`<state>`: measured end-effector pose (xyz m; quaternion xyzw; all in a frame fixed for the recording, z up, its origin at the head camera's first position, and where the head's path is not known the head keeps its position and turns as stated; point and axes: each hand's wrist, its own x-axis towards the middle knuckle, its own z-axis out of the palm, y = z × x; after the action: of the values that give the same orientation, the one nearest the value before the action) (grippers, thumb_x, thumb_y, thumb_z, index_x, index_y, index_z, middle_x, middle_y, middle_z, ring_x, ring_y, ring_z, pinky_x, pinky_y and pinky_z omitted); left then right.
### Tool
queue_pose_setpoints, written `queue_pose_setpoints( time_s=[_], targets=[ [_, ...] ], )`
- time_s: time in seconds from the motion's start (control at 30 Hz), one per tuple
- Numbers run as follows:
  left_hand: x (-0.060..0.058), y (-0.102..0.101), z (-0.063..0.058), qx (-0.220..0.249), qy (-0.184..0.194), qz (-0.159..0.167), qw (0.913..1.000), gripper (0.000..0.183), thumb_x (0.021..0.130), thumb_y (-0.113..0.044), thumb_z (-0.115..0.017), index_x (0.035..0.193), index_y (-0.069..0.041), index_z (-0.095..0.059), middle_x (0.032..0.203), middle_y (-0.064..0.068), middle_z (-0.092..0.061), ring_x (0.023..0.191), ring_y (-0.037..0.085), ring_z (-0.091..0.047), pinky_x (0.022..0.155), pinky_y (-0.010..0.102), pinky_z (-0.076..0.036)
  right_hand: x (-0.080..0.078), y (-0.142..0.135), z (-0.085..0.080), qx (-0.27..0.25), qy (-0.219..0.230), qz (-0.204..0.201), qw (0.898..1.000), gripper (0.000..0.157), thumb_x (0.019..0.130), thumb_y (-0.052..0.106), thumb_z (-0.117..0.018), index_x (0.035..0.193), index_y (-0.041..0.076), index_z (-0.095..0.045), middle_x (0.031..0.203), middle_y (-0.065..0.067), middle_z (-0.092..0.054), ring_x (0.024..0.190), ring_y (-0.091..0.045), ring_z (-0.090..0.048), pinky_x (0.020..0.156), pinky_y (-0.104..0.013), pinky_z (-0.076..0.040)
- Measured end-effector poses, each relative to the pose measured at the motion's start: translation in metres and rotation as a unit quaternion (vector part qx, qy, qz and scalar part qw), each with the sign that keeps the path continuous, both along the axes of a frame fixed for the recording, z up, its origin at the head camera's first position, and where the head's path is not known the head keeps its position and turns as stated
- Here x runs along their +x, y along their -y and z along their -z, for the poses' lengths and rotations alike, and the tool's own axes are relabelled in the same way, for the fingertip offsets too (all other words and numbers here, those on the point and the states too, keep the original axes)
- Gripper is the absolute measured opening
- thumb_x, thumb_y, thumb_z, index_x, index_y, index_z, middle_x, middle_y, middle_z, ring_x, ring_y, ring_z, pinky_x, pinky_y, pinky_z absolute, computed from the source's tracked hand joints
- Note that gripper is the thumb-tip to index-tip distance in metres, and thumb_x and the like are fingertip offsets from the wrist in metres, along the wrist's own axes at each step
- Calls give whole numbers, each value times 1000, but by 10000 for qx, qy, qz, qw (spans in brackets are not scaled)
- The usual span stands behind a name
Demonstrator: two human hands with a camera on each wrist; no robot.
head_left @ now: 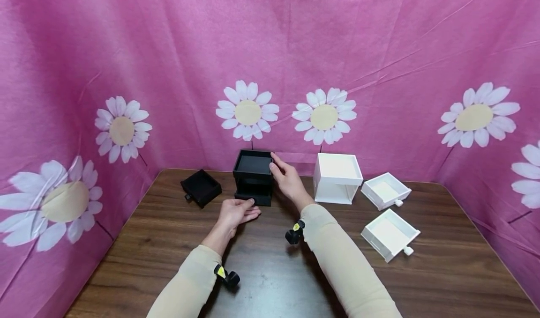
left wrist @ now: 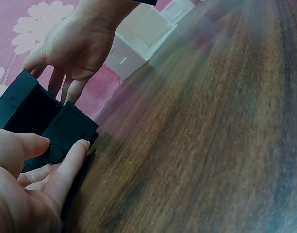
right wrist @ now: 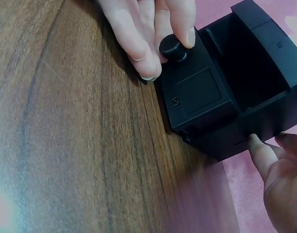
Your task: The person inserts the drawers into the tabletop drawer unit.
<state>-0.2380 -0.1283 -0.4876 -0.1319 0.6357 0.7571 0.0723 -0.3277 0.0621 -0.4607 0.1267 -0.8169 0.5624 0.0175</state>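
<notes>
A small black cabinet (head_left: 252,173) stands at the back of the wooden table, its upper bay open at the front. In the lower bay sits a black drawer (right wrist: 199,90), its front slightly proud of the cabinet. My left hand (head_left: 236,213) pinches the drawer's round knob (right wrist: 173,47) between thumb and fingers, with other fingertips low by the drawer front. Against the cabinet's right side rests my right hand (head_left: 290,181), fingers mostly straight, with fingertips touching that wall in the right wrist view.
Left of the cabinet lies a loose black drawer (head_left: 201,188) with a knob. A white open-fronted cabinet (head_left: 337,180) stands to the right, and beyond it lie two white drawers, one behind (head_left: 385,190) and one nearer (head_left: 390,233). Pink daisy-patterned cloth (head_left: 287,37) hangs behind the table.
</notes>
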Motion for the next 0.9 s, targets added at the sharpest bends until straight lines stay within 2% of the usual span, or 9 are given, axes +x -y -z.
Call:
queue_pose_setpoints(
  time_s=[0.1,0.37,0.57,0.8,0.9],
  targets=[
    [1,1,1,27,-20,6,10000,32,107,-4,-65,125,22,-64,108,35,-77,80,19,-80,78,30,-69,0,1,1,-12,-9,13,10000,52,114,38,-55,164,29,-48,169,-7,-48,139,-29,-56,130,-53,-39],
    [2,2,1,7,-40,-39,10000,31,107,-3,-64,125,23,-63,105,33,-78,78,17,-79,77,29,-69,1,2,0,15,-102,33,9999,51,114,37,-56,164,28,-49,169,-7,-48,153,-28,-50,131,-52,-37],
    [-3,-1,0,-30,-70,-61,10000,30,108,-3,-62,124,22,-63,111,38,-76,78,17,-79,76,28,-69,1,2,0,-6,-150,50,9999,51,114,36,-56,164,27,-49,169,-7,-48,154,-28,-48,132,-52,-37],
    [-10,-4,-1,-36,-25,-73,10000,30,108,-4,-61,125,21,-63,107,34,-78,76,16,-79,76,28,-69,3,1,-2,-61,-142,67,9999,51,114,35,-56,163,24,-50,169,-8,-49,153,-28,-49,132,-52,-37],
    [-12,-5,-1,-22,-72,-70,9999,32,109,-5,-61,127,22,-62,110,36,-76,78,17,-79,78,29,-69,2,0,-2,-58,-132,77,9999,51,114,36,-56,163,25,-50,168,-9,-50,151,-28,-51,132,-52,-37]
  ],
)
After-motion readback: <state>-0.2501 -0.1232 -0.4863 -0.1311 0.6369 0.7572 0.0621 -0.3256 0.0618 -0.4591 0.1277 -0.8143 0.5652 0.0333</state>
